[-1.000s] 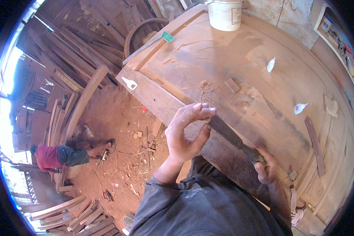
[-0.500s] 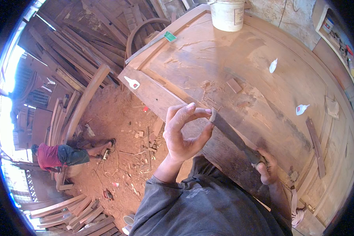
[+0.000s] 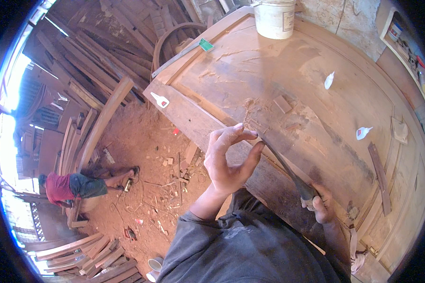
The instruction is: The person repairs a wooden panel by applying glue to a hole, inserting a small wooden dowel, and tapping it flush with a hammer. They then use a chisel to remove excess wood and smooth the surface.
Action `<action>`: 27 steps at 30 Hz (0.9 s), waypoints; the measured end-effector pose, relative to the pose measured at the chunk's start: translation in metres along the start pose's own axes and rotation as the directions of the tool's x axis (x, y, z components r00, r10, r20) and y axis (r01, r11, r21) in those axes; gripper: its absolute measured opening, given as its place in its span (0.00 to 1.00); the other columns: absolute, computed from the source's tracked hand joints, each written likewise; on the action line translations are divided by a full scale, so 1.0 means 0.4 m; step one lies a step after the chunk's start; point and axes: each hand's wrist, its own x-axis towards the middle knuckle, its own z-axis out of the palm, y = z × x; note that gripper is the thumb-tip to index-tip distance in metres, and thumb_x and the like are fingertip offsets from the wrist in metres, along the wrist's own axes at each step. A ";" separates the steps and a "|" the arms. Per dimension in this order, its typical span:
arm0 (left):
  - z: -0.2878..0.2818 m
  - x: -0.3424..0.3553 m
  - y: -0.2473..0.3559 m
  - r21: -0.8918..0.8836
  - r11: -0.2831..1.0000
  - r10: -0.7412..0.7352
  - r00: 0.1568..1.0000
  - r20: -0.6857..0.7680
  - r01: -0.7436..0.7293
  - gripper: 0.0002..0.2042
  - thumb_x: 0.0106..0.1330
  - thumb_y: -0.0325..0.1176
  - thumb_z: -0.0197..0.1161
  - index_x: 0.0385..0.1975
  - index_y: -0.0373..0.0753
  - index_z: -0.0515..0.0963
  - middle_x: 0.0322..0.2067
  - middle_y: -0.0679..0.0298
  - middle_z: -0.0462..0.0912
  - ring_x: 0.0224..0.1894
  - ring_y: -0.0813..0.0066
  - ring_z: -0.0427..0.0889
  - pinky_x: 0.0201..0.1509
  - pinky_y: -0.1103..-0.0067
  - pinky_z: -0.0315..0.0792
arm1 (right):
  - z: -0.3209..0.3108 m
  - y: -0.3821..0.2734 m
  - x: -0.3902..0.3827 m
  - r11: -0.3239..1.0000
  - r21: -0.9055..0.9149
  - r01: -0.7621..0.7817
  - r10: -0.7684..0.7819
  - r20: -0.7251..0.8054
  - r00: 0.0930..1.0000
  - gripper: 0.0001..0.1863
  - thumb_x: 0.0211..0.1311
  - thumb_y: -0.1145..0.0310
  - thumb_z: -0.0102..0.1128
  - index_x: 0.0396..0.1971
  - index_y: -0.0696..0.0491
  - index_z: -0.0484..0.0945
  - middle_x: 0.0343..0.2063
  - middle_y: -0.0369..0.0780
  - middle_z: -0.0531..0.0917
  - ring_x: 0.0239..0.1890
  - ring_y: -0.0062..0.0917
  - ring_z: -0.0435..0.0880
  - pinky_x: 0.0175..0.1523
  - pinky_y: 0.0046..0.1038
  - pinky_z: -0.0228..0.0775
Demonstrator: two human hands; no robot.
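A long, dark, narrow tool that looks like a file (image 3: 286, 168) slants between my hands, above the near edge of a large brown wooden panel (image 3: 288, 56). My left hand (image 3: 226, 158) pinches its far end between thumb and forefinger, the other fingers curled. At the near end my right hand (image 3: 322, 205) is wrapped round it. The tool's narrow side faces up along most of its length, widening near my right hand. The part inside my right hand is hidden. A small wood block (image 3: 283, 104) lies on the panel beyond the tool, among shavings.
White glue bottles (image 3: 362, 133) lie on the panel, with a white bucket (image 3: 275, 21) at its far edge. A dark wood strip (image 3: 379, 179) lies to the right. At left, a person in a red shirt (image 3: 60, 189) bends over timber; offcuts litter the dirt floor (image 3: 127, 122).
The file has been turned about its length, from its broad face showing to its narrow side. My left hand has shifted slightly right; both hands keep their hold.
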 end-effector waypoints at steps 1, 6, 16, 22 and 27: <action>0.001 0.000 0.000 0.029 0.999 0.017 1.000 0.015 -0.018 0.32 0.51 0.25 0.75 0.55 0.31 0.65 0.43 0.53 0.79 0.39 0.63 0.84 0.48 0.72 0.74 | 0.004 -0.007 0.002 0.998 0.054 -0.024 0.023 0.021 1.000 0.39 0.63 0.39 0.52 0.54 0.65 0.69 0.22 0.35 0.75 0.21 0.17 0.71 0.27 0.24 0.64; 0.013 -0.016 -0.006 -0.069 0.998 0.011 0.998 0.058 -0.007 0.33 0.53 0.28 0.75 0.57 0.30 0.64 0.50 0.47 0.78 0.48 0.59 0.82 0.57 0.66 0.72 | 0.043 -0.037 0.015 0.975 0.217 -0.047 0.036 0.056 0.998 0.45 0.60 0.34 0.51 0.60 0.63 0.66 0.22 0.34 0.74 0.21 0.18 0.69 0.26 0.23 0.61; 0.026 0.016 0.011 0.058 0.998 -0.042 0.982 0.185 0.032 0.43 0.55 0.53 0.70 0.62 0.27 0.61 0.59 0.46 0.71 0.61 0.53 0.70 0.66 0.60 0.61 | 0.017 -0.062 0.020 0.980 0.179 -0.088 0.055 0.182 0.982 0.34 0.67 0.46 0.51 0.59 0.61 0.67 0.25 0.36 0.76 0.23 0.16 0.71 0.27 0.20 0.63; -0.012 0.010 0.059 0.118 0.988 -0.095 0.995 -0.032 0.099 0.45 0.61 0.63 0.58 0.62 0.24 0.60 0.57 0.43 0.71 0.59 0.53 0.72 0.59 0.64 0.69 | 0.006 -0.041 0.009 0.994 0.059 -0.094 0.076 0.254 0.964 0.27 0.71 0.55 0.51 0.59 0.60 0.68 0.31 0.38 0.80 0.31 0.21 0.78 0.38 0.26 0.71; -0.018 -0.019 0.127 -0.334 0.913 0.322 0.918 0.231 -0.236 0.34 0.62 0.51 0.61 0.57 0.27 0.68 0.56 0.41 0.71 0.58 0.47 0.72 0.62 0.56 0.66 | 0.004 -0.010 0.012 0.978 -0.084 0.191 -0.173 0.185 0.967 0.28 0.69 0.53 0.53 0.59 0.59 0.70 0.47 0.46 0.81 0.49 0.31 0.79 0.54 0.33 0.70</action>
